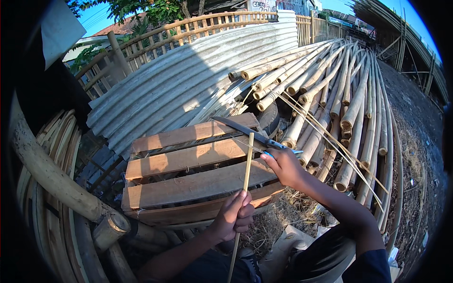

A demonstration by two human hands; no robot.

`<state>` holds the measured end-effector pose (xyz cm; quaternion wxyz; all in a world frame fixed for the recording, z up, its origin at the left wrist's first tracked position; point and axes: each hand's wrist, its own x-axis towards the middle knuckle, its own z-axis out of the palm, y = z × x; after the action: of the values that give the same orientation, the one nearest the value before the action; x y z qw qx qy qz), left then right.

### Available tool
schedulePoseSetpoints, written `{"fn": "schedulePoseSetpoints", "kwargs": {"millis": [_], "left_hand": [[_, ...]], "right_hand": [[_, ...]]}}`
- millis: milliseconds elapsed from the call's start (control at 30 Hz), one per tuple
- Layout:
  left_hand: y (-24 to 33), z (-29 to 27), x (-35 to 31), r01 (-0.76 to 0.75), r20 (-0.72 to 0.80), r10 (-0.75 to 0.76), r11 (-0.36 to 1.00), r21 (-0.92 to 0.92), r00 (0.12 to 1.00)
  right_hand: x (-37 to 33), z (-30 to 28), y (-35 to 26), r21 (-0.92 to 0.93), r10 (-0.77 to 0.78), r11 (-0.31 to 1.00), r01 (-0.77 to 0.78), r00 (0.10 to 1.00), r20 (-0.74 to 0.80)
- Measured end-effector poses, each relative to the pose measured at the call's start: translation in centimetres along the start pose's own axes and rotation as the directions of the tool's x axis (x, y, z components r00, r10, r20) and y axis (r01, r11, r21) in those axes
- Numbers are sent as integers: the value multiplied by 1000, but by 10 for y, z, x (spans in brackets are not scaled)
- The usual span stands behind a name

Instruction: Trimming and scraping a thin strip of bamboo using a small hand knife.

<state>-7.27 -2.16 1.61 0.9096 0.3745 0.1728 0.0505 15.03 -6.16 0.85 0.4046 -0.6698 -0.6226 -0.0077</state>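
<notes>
My left hand point(234, 216) is closed around a slim bamboo strip point(248, 162), which stands nearly upright and runs down toward my lap. My right hand point(286, 166) is closed on a small knife point(253, 147) with a thin blade and a bit of blue showing by the thumb. That blade lies close to the strip's upper part; I cannot tell if they touch. Just beyond, a larger dark-bladed knife point(236, 125) with a blue handle lies across a slatted wooden crate point(188, 188). My right hand partly hides its handle, and I cannot tell whether the fingers touch it.
Long bamboo poles point(347, 122) are stacked at the right, with thin split strips point(335, 144) across them. Corrugated sheeting point(174, 85) and a bamboo fence point(188, 30) stand behind the crate. At the left are a thick bamboo pole point(56, 174) and split bamboo pieces point(61, 141).
</notes>
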Motion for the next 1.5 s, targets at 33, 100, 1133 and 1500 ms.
{"fn": "schedulePoseSetpoints", "kwargs": {"millis": [33, 100, 1133, 1500], "left_hand": [[-1, 3, -2, 1, -12, -1, 1000, -11, 1000], [-1, 6, -4, 2, -27, -3, 1000, -24, 1000], [9, -6, 0, -25, 153, 45, 992, -126, 987], [5, 0, -1, -3, 103, 10, 998, -65, 995]], "right_hand": [[0, -2, -3, -122, -18, 992, 23, 999, 39], [-23, 9, -18, -133, -238, 961, 242, 970, 45], [-12, -25, -8, 331, 267, 916, -226, 960, -84], [-10, -2, -12, -51, -306, 951, 305, 952, -1]]}}
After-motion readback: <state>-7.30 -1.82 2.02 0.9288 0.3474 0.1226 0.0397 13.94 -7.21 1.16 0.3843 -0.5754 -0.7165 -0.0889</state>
